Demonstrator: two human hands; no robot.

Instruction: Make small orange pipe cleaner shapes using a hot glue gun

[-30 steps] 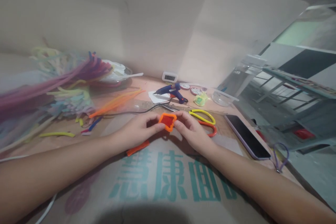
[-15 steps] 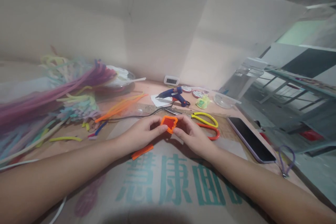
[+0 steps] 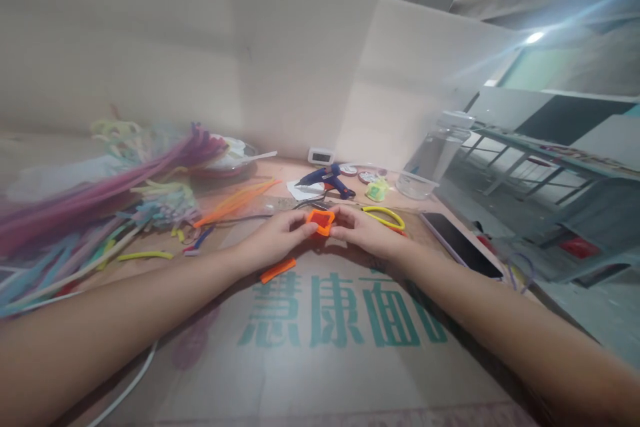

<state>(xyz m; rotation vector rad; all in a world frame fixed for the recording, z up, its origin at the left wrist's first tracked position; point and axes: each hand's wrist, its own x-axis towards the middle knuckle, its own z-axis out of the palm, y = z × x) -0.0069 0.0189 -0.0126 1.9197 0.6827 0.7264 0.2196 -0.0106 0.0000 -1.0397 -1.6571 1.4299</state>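
An orange pipe-cleaner frame (image 3: pixel 327 215), roughly square with a darker red-orange middle, is held up between both hands over the printed cardboard (image 3: pixel 330 373). My left hand (image 3: pixel 280 233) pinches its left side, thumb in front. On the opposite side, the fingers and thumb of my right hand (image 3: pixel 360 230) close on its edge. Below my left wrist lies a short orange strip (image 3: pixel 278 270). Scissors with yellow and orange handles (image 3: pixel 387 217) rest just beyond my right hand, partly covered by it.
A blue glue gun (image 3: pixel 327 179) lies on white paper behind the hands. Bundles of coloured pipe cleaners (image 3: pixel 125 173) spread over the left side. At right are a phone (image 3: pixel 463 245) and a clear plastic jar (image 3: pixel 433 157). A small white digital display (image 3: pixel 321 156) stands by the wall.
The camera view has shifted, so the phone and jar appear further left. My right hand has turned flatter and covers more of the scissors. Both hands still hold the orange frame.
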